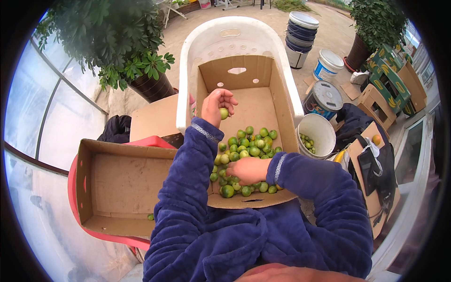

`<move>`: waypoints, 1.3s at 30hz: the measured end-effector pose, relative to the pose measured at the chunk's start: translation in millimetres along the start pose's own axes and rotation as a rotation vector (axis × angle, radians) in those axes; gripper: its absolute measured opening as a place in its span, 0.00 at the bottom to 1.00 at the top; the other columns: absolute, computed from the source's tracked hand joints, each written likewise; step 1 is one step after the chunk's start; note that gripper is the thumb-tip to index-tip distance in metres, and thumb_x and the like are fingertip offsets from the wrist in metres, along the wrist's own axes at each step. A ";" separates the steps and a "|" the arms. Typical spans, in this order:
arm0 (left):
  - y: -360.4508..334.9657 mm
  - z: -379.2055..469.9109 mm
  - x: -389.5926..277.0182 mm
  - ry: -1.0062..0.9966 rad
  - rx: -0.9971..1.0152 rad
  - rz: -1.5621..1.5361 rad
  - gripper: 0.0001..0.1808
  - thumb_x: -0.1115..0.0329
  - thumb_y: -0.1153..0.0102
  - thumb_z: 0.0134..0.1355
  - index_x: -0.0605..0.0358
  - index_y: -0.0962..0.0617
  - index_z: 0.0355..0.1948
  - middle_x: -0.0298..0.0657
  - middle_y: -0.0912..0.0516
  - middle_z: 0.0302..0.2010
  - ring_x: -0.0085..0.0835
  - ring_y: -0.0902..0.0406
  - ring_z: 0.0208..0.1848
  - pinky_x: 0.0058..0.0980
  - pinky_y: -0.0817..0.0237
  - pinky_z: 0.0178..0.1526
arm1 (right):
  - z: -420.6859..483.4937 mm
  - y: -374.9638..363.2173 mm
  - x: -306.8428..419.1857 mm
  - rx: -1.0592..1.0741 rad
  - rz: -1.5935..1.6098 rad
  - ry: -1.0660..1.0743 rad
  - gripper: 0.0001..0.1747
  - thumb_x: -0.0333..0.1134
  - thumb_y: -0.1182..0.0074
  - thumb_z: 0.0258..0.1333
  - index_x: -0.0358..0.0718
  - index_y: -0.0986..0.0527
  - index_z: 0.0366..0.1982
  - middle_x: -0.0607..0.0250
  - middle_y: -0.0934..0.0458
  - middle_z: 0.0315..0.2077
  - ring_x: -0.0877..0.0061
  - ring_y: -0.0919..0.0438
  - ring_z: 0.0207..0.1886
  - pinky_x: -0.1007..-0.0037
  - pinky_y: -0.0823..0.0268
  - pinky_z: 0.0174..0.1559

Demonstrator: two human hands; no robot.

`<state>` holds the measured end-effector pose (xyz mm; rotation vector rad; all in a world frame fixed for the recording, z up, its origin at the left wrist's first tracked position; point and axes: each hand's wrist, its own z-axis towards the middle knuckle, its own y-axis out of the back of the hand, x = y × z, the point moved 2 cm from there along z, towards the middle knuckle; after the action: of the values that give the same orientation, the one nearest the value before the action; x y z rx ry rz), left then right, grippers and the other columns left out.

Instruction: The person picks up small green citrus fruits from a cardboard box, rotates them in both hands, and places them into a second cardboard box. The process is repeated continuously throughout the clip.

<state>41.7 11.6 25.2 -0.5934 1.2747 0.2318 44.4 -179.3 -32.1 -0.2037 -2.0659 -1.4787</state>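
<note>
A deep cardboard box (250, 102) rests on a white plastic chair (293, 88) before me. Many small green tomatoes (254, 151) are heaped in its near half, a few tinged yellow or orange. My left hand (215, 105) is over the box's left wall, fingers curled, with one green tomato (223, 113) against the palm. Low in the heap is my right hand (248, 170), palm down among the tomatoes. Its fingertips are hidden, so whether it grips one is unclear. A second cardboard box (127, 183) sits left on a red chair (73, 197), with a tomato (150, 216) visible near my left sleeve.
Right of the chair, a white bucket (319, 132) holds small green fruit. Beyond it stand a lidded bucket (323, 97), another white bucket (329, 65) and stacked buckets (301, 38). Potted plants (151, 86) flank the floor. Banana boxes (389, 83) lie far right, beyond a phone (367, 172) on cardboard.
</note>
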 end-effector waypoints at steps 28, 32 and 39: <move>-19.6 -6.8 6.9 0.026 0.212 0.078 0.24 0.53 0.59 0.78 0.60 0.24 0.60 0.42 0.20 0.56 0.29 0.21 0.52 0.27 0.26 0.51 | -30.0 94.6 -27.9 -1.376 0.285 -0.126 0.14 0.41 0.35 0.60 0.39 0.19 0.42 0.64 0.19 0.34 0.74 0.21 0.39 0.70 0.31 0.42; -22.4 -12.5 -6.1 -0.206 0.317 0.213 0.18 0.72 0.43 0.67 0.58 0.20 0.57 0.37 0.22 0.57 0.25 0.23 0.54 0.26 0.26 0.51 | -32.9 90.9 -44.9 -1.296 0.767 -0.152 0.26 0.54 0.49 0.73 0.37 0.21 0.32 0.74 0.29 0.18 0.88 0.33 0.24 0.77 0.40 0.27; -33.8 -20.0 -14.9 -0.272 0.314 0.445 0.21 0.74 0.33 0.62 0.56 0.19 0.57 0.37 0.21 0.56 0.24 0.22 0.53 0.24 0.27 0.49 | -33.0 86.0 -56.8 -1.208 0.828 -0.129 0.26 0.54 0.51 0.74 0.35 0.21 0.37 0.70 0.25 0.24 0.86 0.29 0.28 0.77 0.36 0.30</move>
<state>37.0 -24.7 45.6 -0.0012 1.1342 0.4542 141.0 -165.4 14.6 -1.4143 -0.6706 -1.8857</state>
